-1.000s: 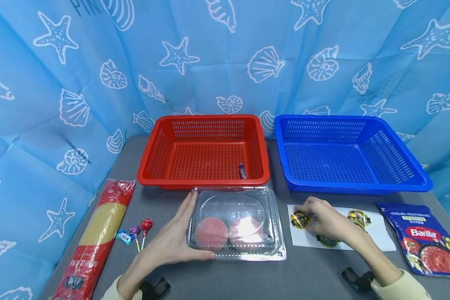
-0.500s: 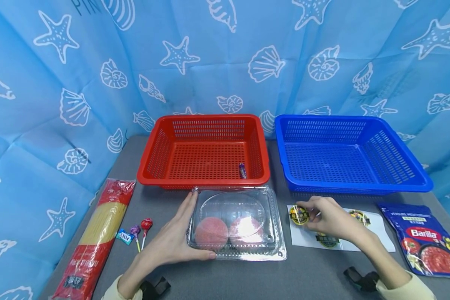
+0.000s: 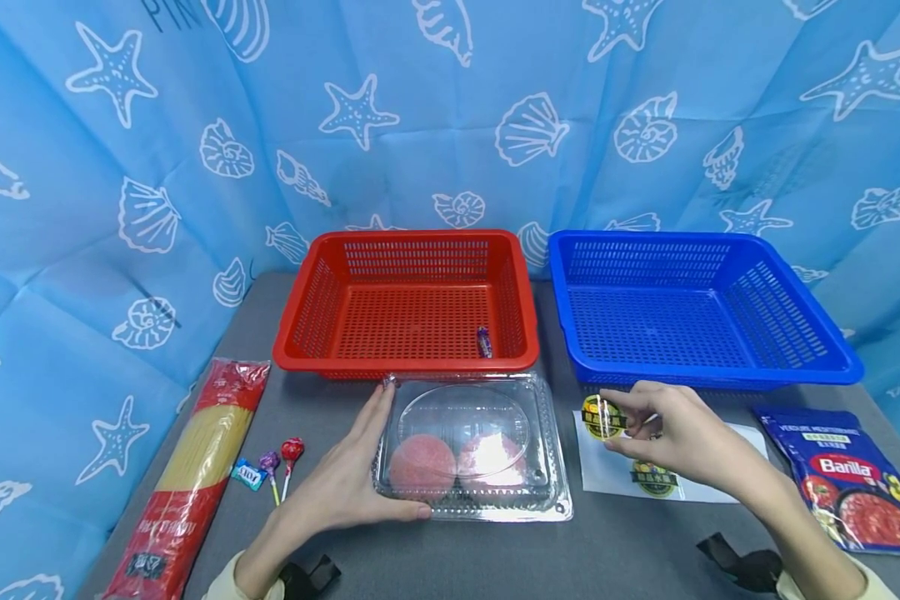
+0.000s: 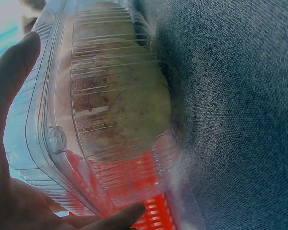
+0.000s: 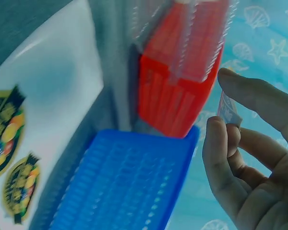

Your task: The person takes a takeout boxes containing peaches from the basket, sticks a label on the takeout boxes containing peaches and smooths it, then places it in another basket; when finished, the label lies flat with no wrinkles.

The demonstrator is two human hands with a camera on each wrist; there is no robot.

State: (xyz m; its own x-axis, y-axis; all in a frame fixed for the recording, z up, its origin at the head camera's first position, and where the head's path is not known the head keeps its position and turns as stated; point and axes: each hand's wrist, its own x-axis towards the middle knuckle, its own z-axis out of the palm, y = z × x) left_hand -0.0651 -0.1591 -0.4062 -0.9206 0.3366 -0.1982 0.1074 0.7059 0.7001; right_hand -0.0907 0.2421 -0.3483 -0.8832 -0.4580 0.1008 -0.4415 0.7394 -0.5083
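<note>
A clear plastic fruit box [image 3: 461, 408] with a ridged rim sits closed on the table, two round reddish fruits [image 3: 423, 465] inside. My left hand [image 3: 337, 483] holds it at its left end, thumb along the front edge and fingertips at the back corner. In the left wrist view the fruit [image 4: 120, 96] shows yellowish-red through the box wall. My right hand [image 3: 678, 433] pinches a round black-and-gold sticker [image 3: 602, 417] between thumb and fingers, over the left end of a white sticker sheet [image 3: 600, 475]. More stickers [image 5: 21, 189] stay on that sheet in the right wrist view.
Behind the box stands a red basket [image 3: 405, 364] with a small wrapped candy [image 3: 484, 342]; a blue basket [image 3: 712, 377] is to its right. Spaghetti [image 3: 195, 475], two lollipops [image 3: 292, 450] and a blue candy [image 3: 249, 474] lie left, a Barilla pouch [image 3: 847, 483] right.
My right hand has peeled the sticker off the left end of the sheet and lifted it slightly. The left hand and the fruit box have kept their place.
</note>
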